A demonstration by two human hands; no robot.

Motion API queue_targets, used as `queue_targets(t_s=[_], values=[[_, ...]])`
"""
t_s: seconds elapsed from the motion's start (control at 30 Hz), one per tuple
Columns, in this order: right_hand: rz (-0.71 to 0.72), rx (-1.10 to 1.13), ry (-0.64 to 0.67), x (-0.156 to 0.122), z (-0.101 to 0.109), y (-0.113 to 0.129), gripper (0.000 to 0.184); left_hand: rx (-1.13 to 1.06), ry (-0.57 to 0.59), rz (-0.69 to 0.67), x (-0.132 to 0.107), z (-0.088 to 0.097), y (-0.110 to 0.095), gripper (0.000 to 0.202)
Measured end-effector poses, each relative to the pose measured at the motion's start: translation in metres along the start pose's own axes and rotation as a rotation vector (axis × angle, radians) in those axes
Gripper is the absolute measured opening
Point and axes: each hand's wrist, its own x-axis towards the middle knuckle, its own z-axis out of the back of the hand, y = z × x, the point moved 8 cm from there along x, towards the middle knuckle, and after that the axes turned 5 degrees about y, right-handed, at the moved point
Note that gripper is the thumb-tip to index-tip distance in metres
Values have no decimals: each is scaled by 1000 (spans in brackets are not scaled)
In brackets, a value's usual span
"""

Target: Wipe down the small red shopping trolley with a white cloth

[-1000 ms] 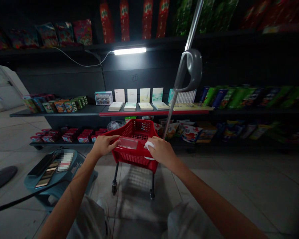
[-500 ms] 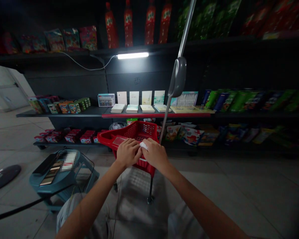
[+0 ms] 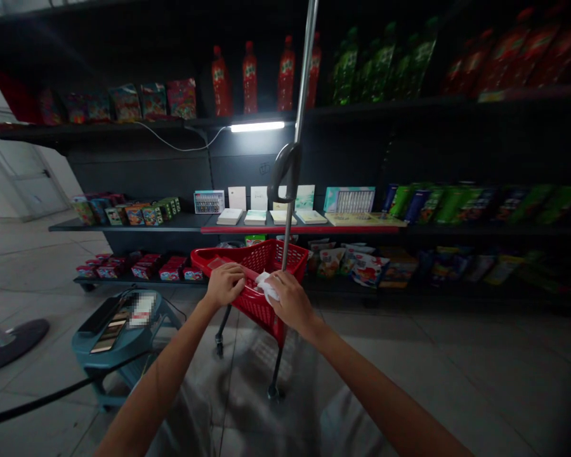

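A red plastic shopping basket cart (image 3: 261,304) on dark legs with castors stands in front of me. My left hand (image 3: 226,284) is closed over the left part of its near edge, fingers curled round it. In my right hand (image 3: 290,298) is a crumpled white tissue (image 3: 268,285), pressed against the right part of that edge. What lies under the fingers is hidden. A metal pole (image 3: 301,89) with a grey loop grip (image 3: 285,174) rises over the cart, leaning slightly; its lower end disappears behind the basket's edge or my right hand.
Dark shelves (image 3: 137,221) hold boxes, booklets, bags and bottles beyond the cart. At left is a blue-green stool (image 3: 88,346) bearing flat dark objects, with a black cable (image 3: 66,397) running past. A round pole base (image 3: 16,343) stands further left.
My hands have moved apart, the left one leftward along the cart's edge. More of the tissue shows by my right hand. The pole and its grip have swung left in view, and the view has tilted up.
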Motion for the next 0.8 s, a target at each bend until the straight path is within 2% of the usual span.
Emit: queue_targets(t_s=[0.1, 0.2, 0.3, 0.4, 0.5, 0.63, 0.8], values=[[-7, 20, 9, 2, -3, 0, 18, 21, -26, -20, -3, 4, -2, 39], [-52, -3, -12, 5, -5, 4, 17, 66, -63, 17, -7, 2, -21, 37], [-62, 14, -42, 4, -7, 8, 19, 96, -68, 49, -12, -9, -47, 33], [-19, 81, -93, -5, -12, 4, 21, 103, -113, 78, -17, -21, -56, 32], [64, 94, -173, -19, -21, -12, 27, 77, -224, 74, -19, -25, -45, 32], [245, 54, -284, -32, -37, -27, 32, -4, -396, -11, -23, -20, -24, 30], [347, 8, -312, -23, -53, -26, 33, -86, -441, -9, -29, -13, 3, 30]])
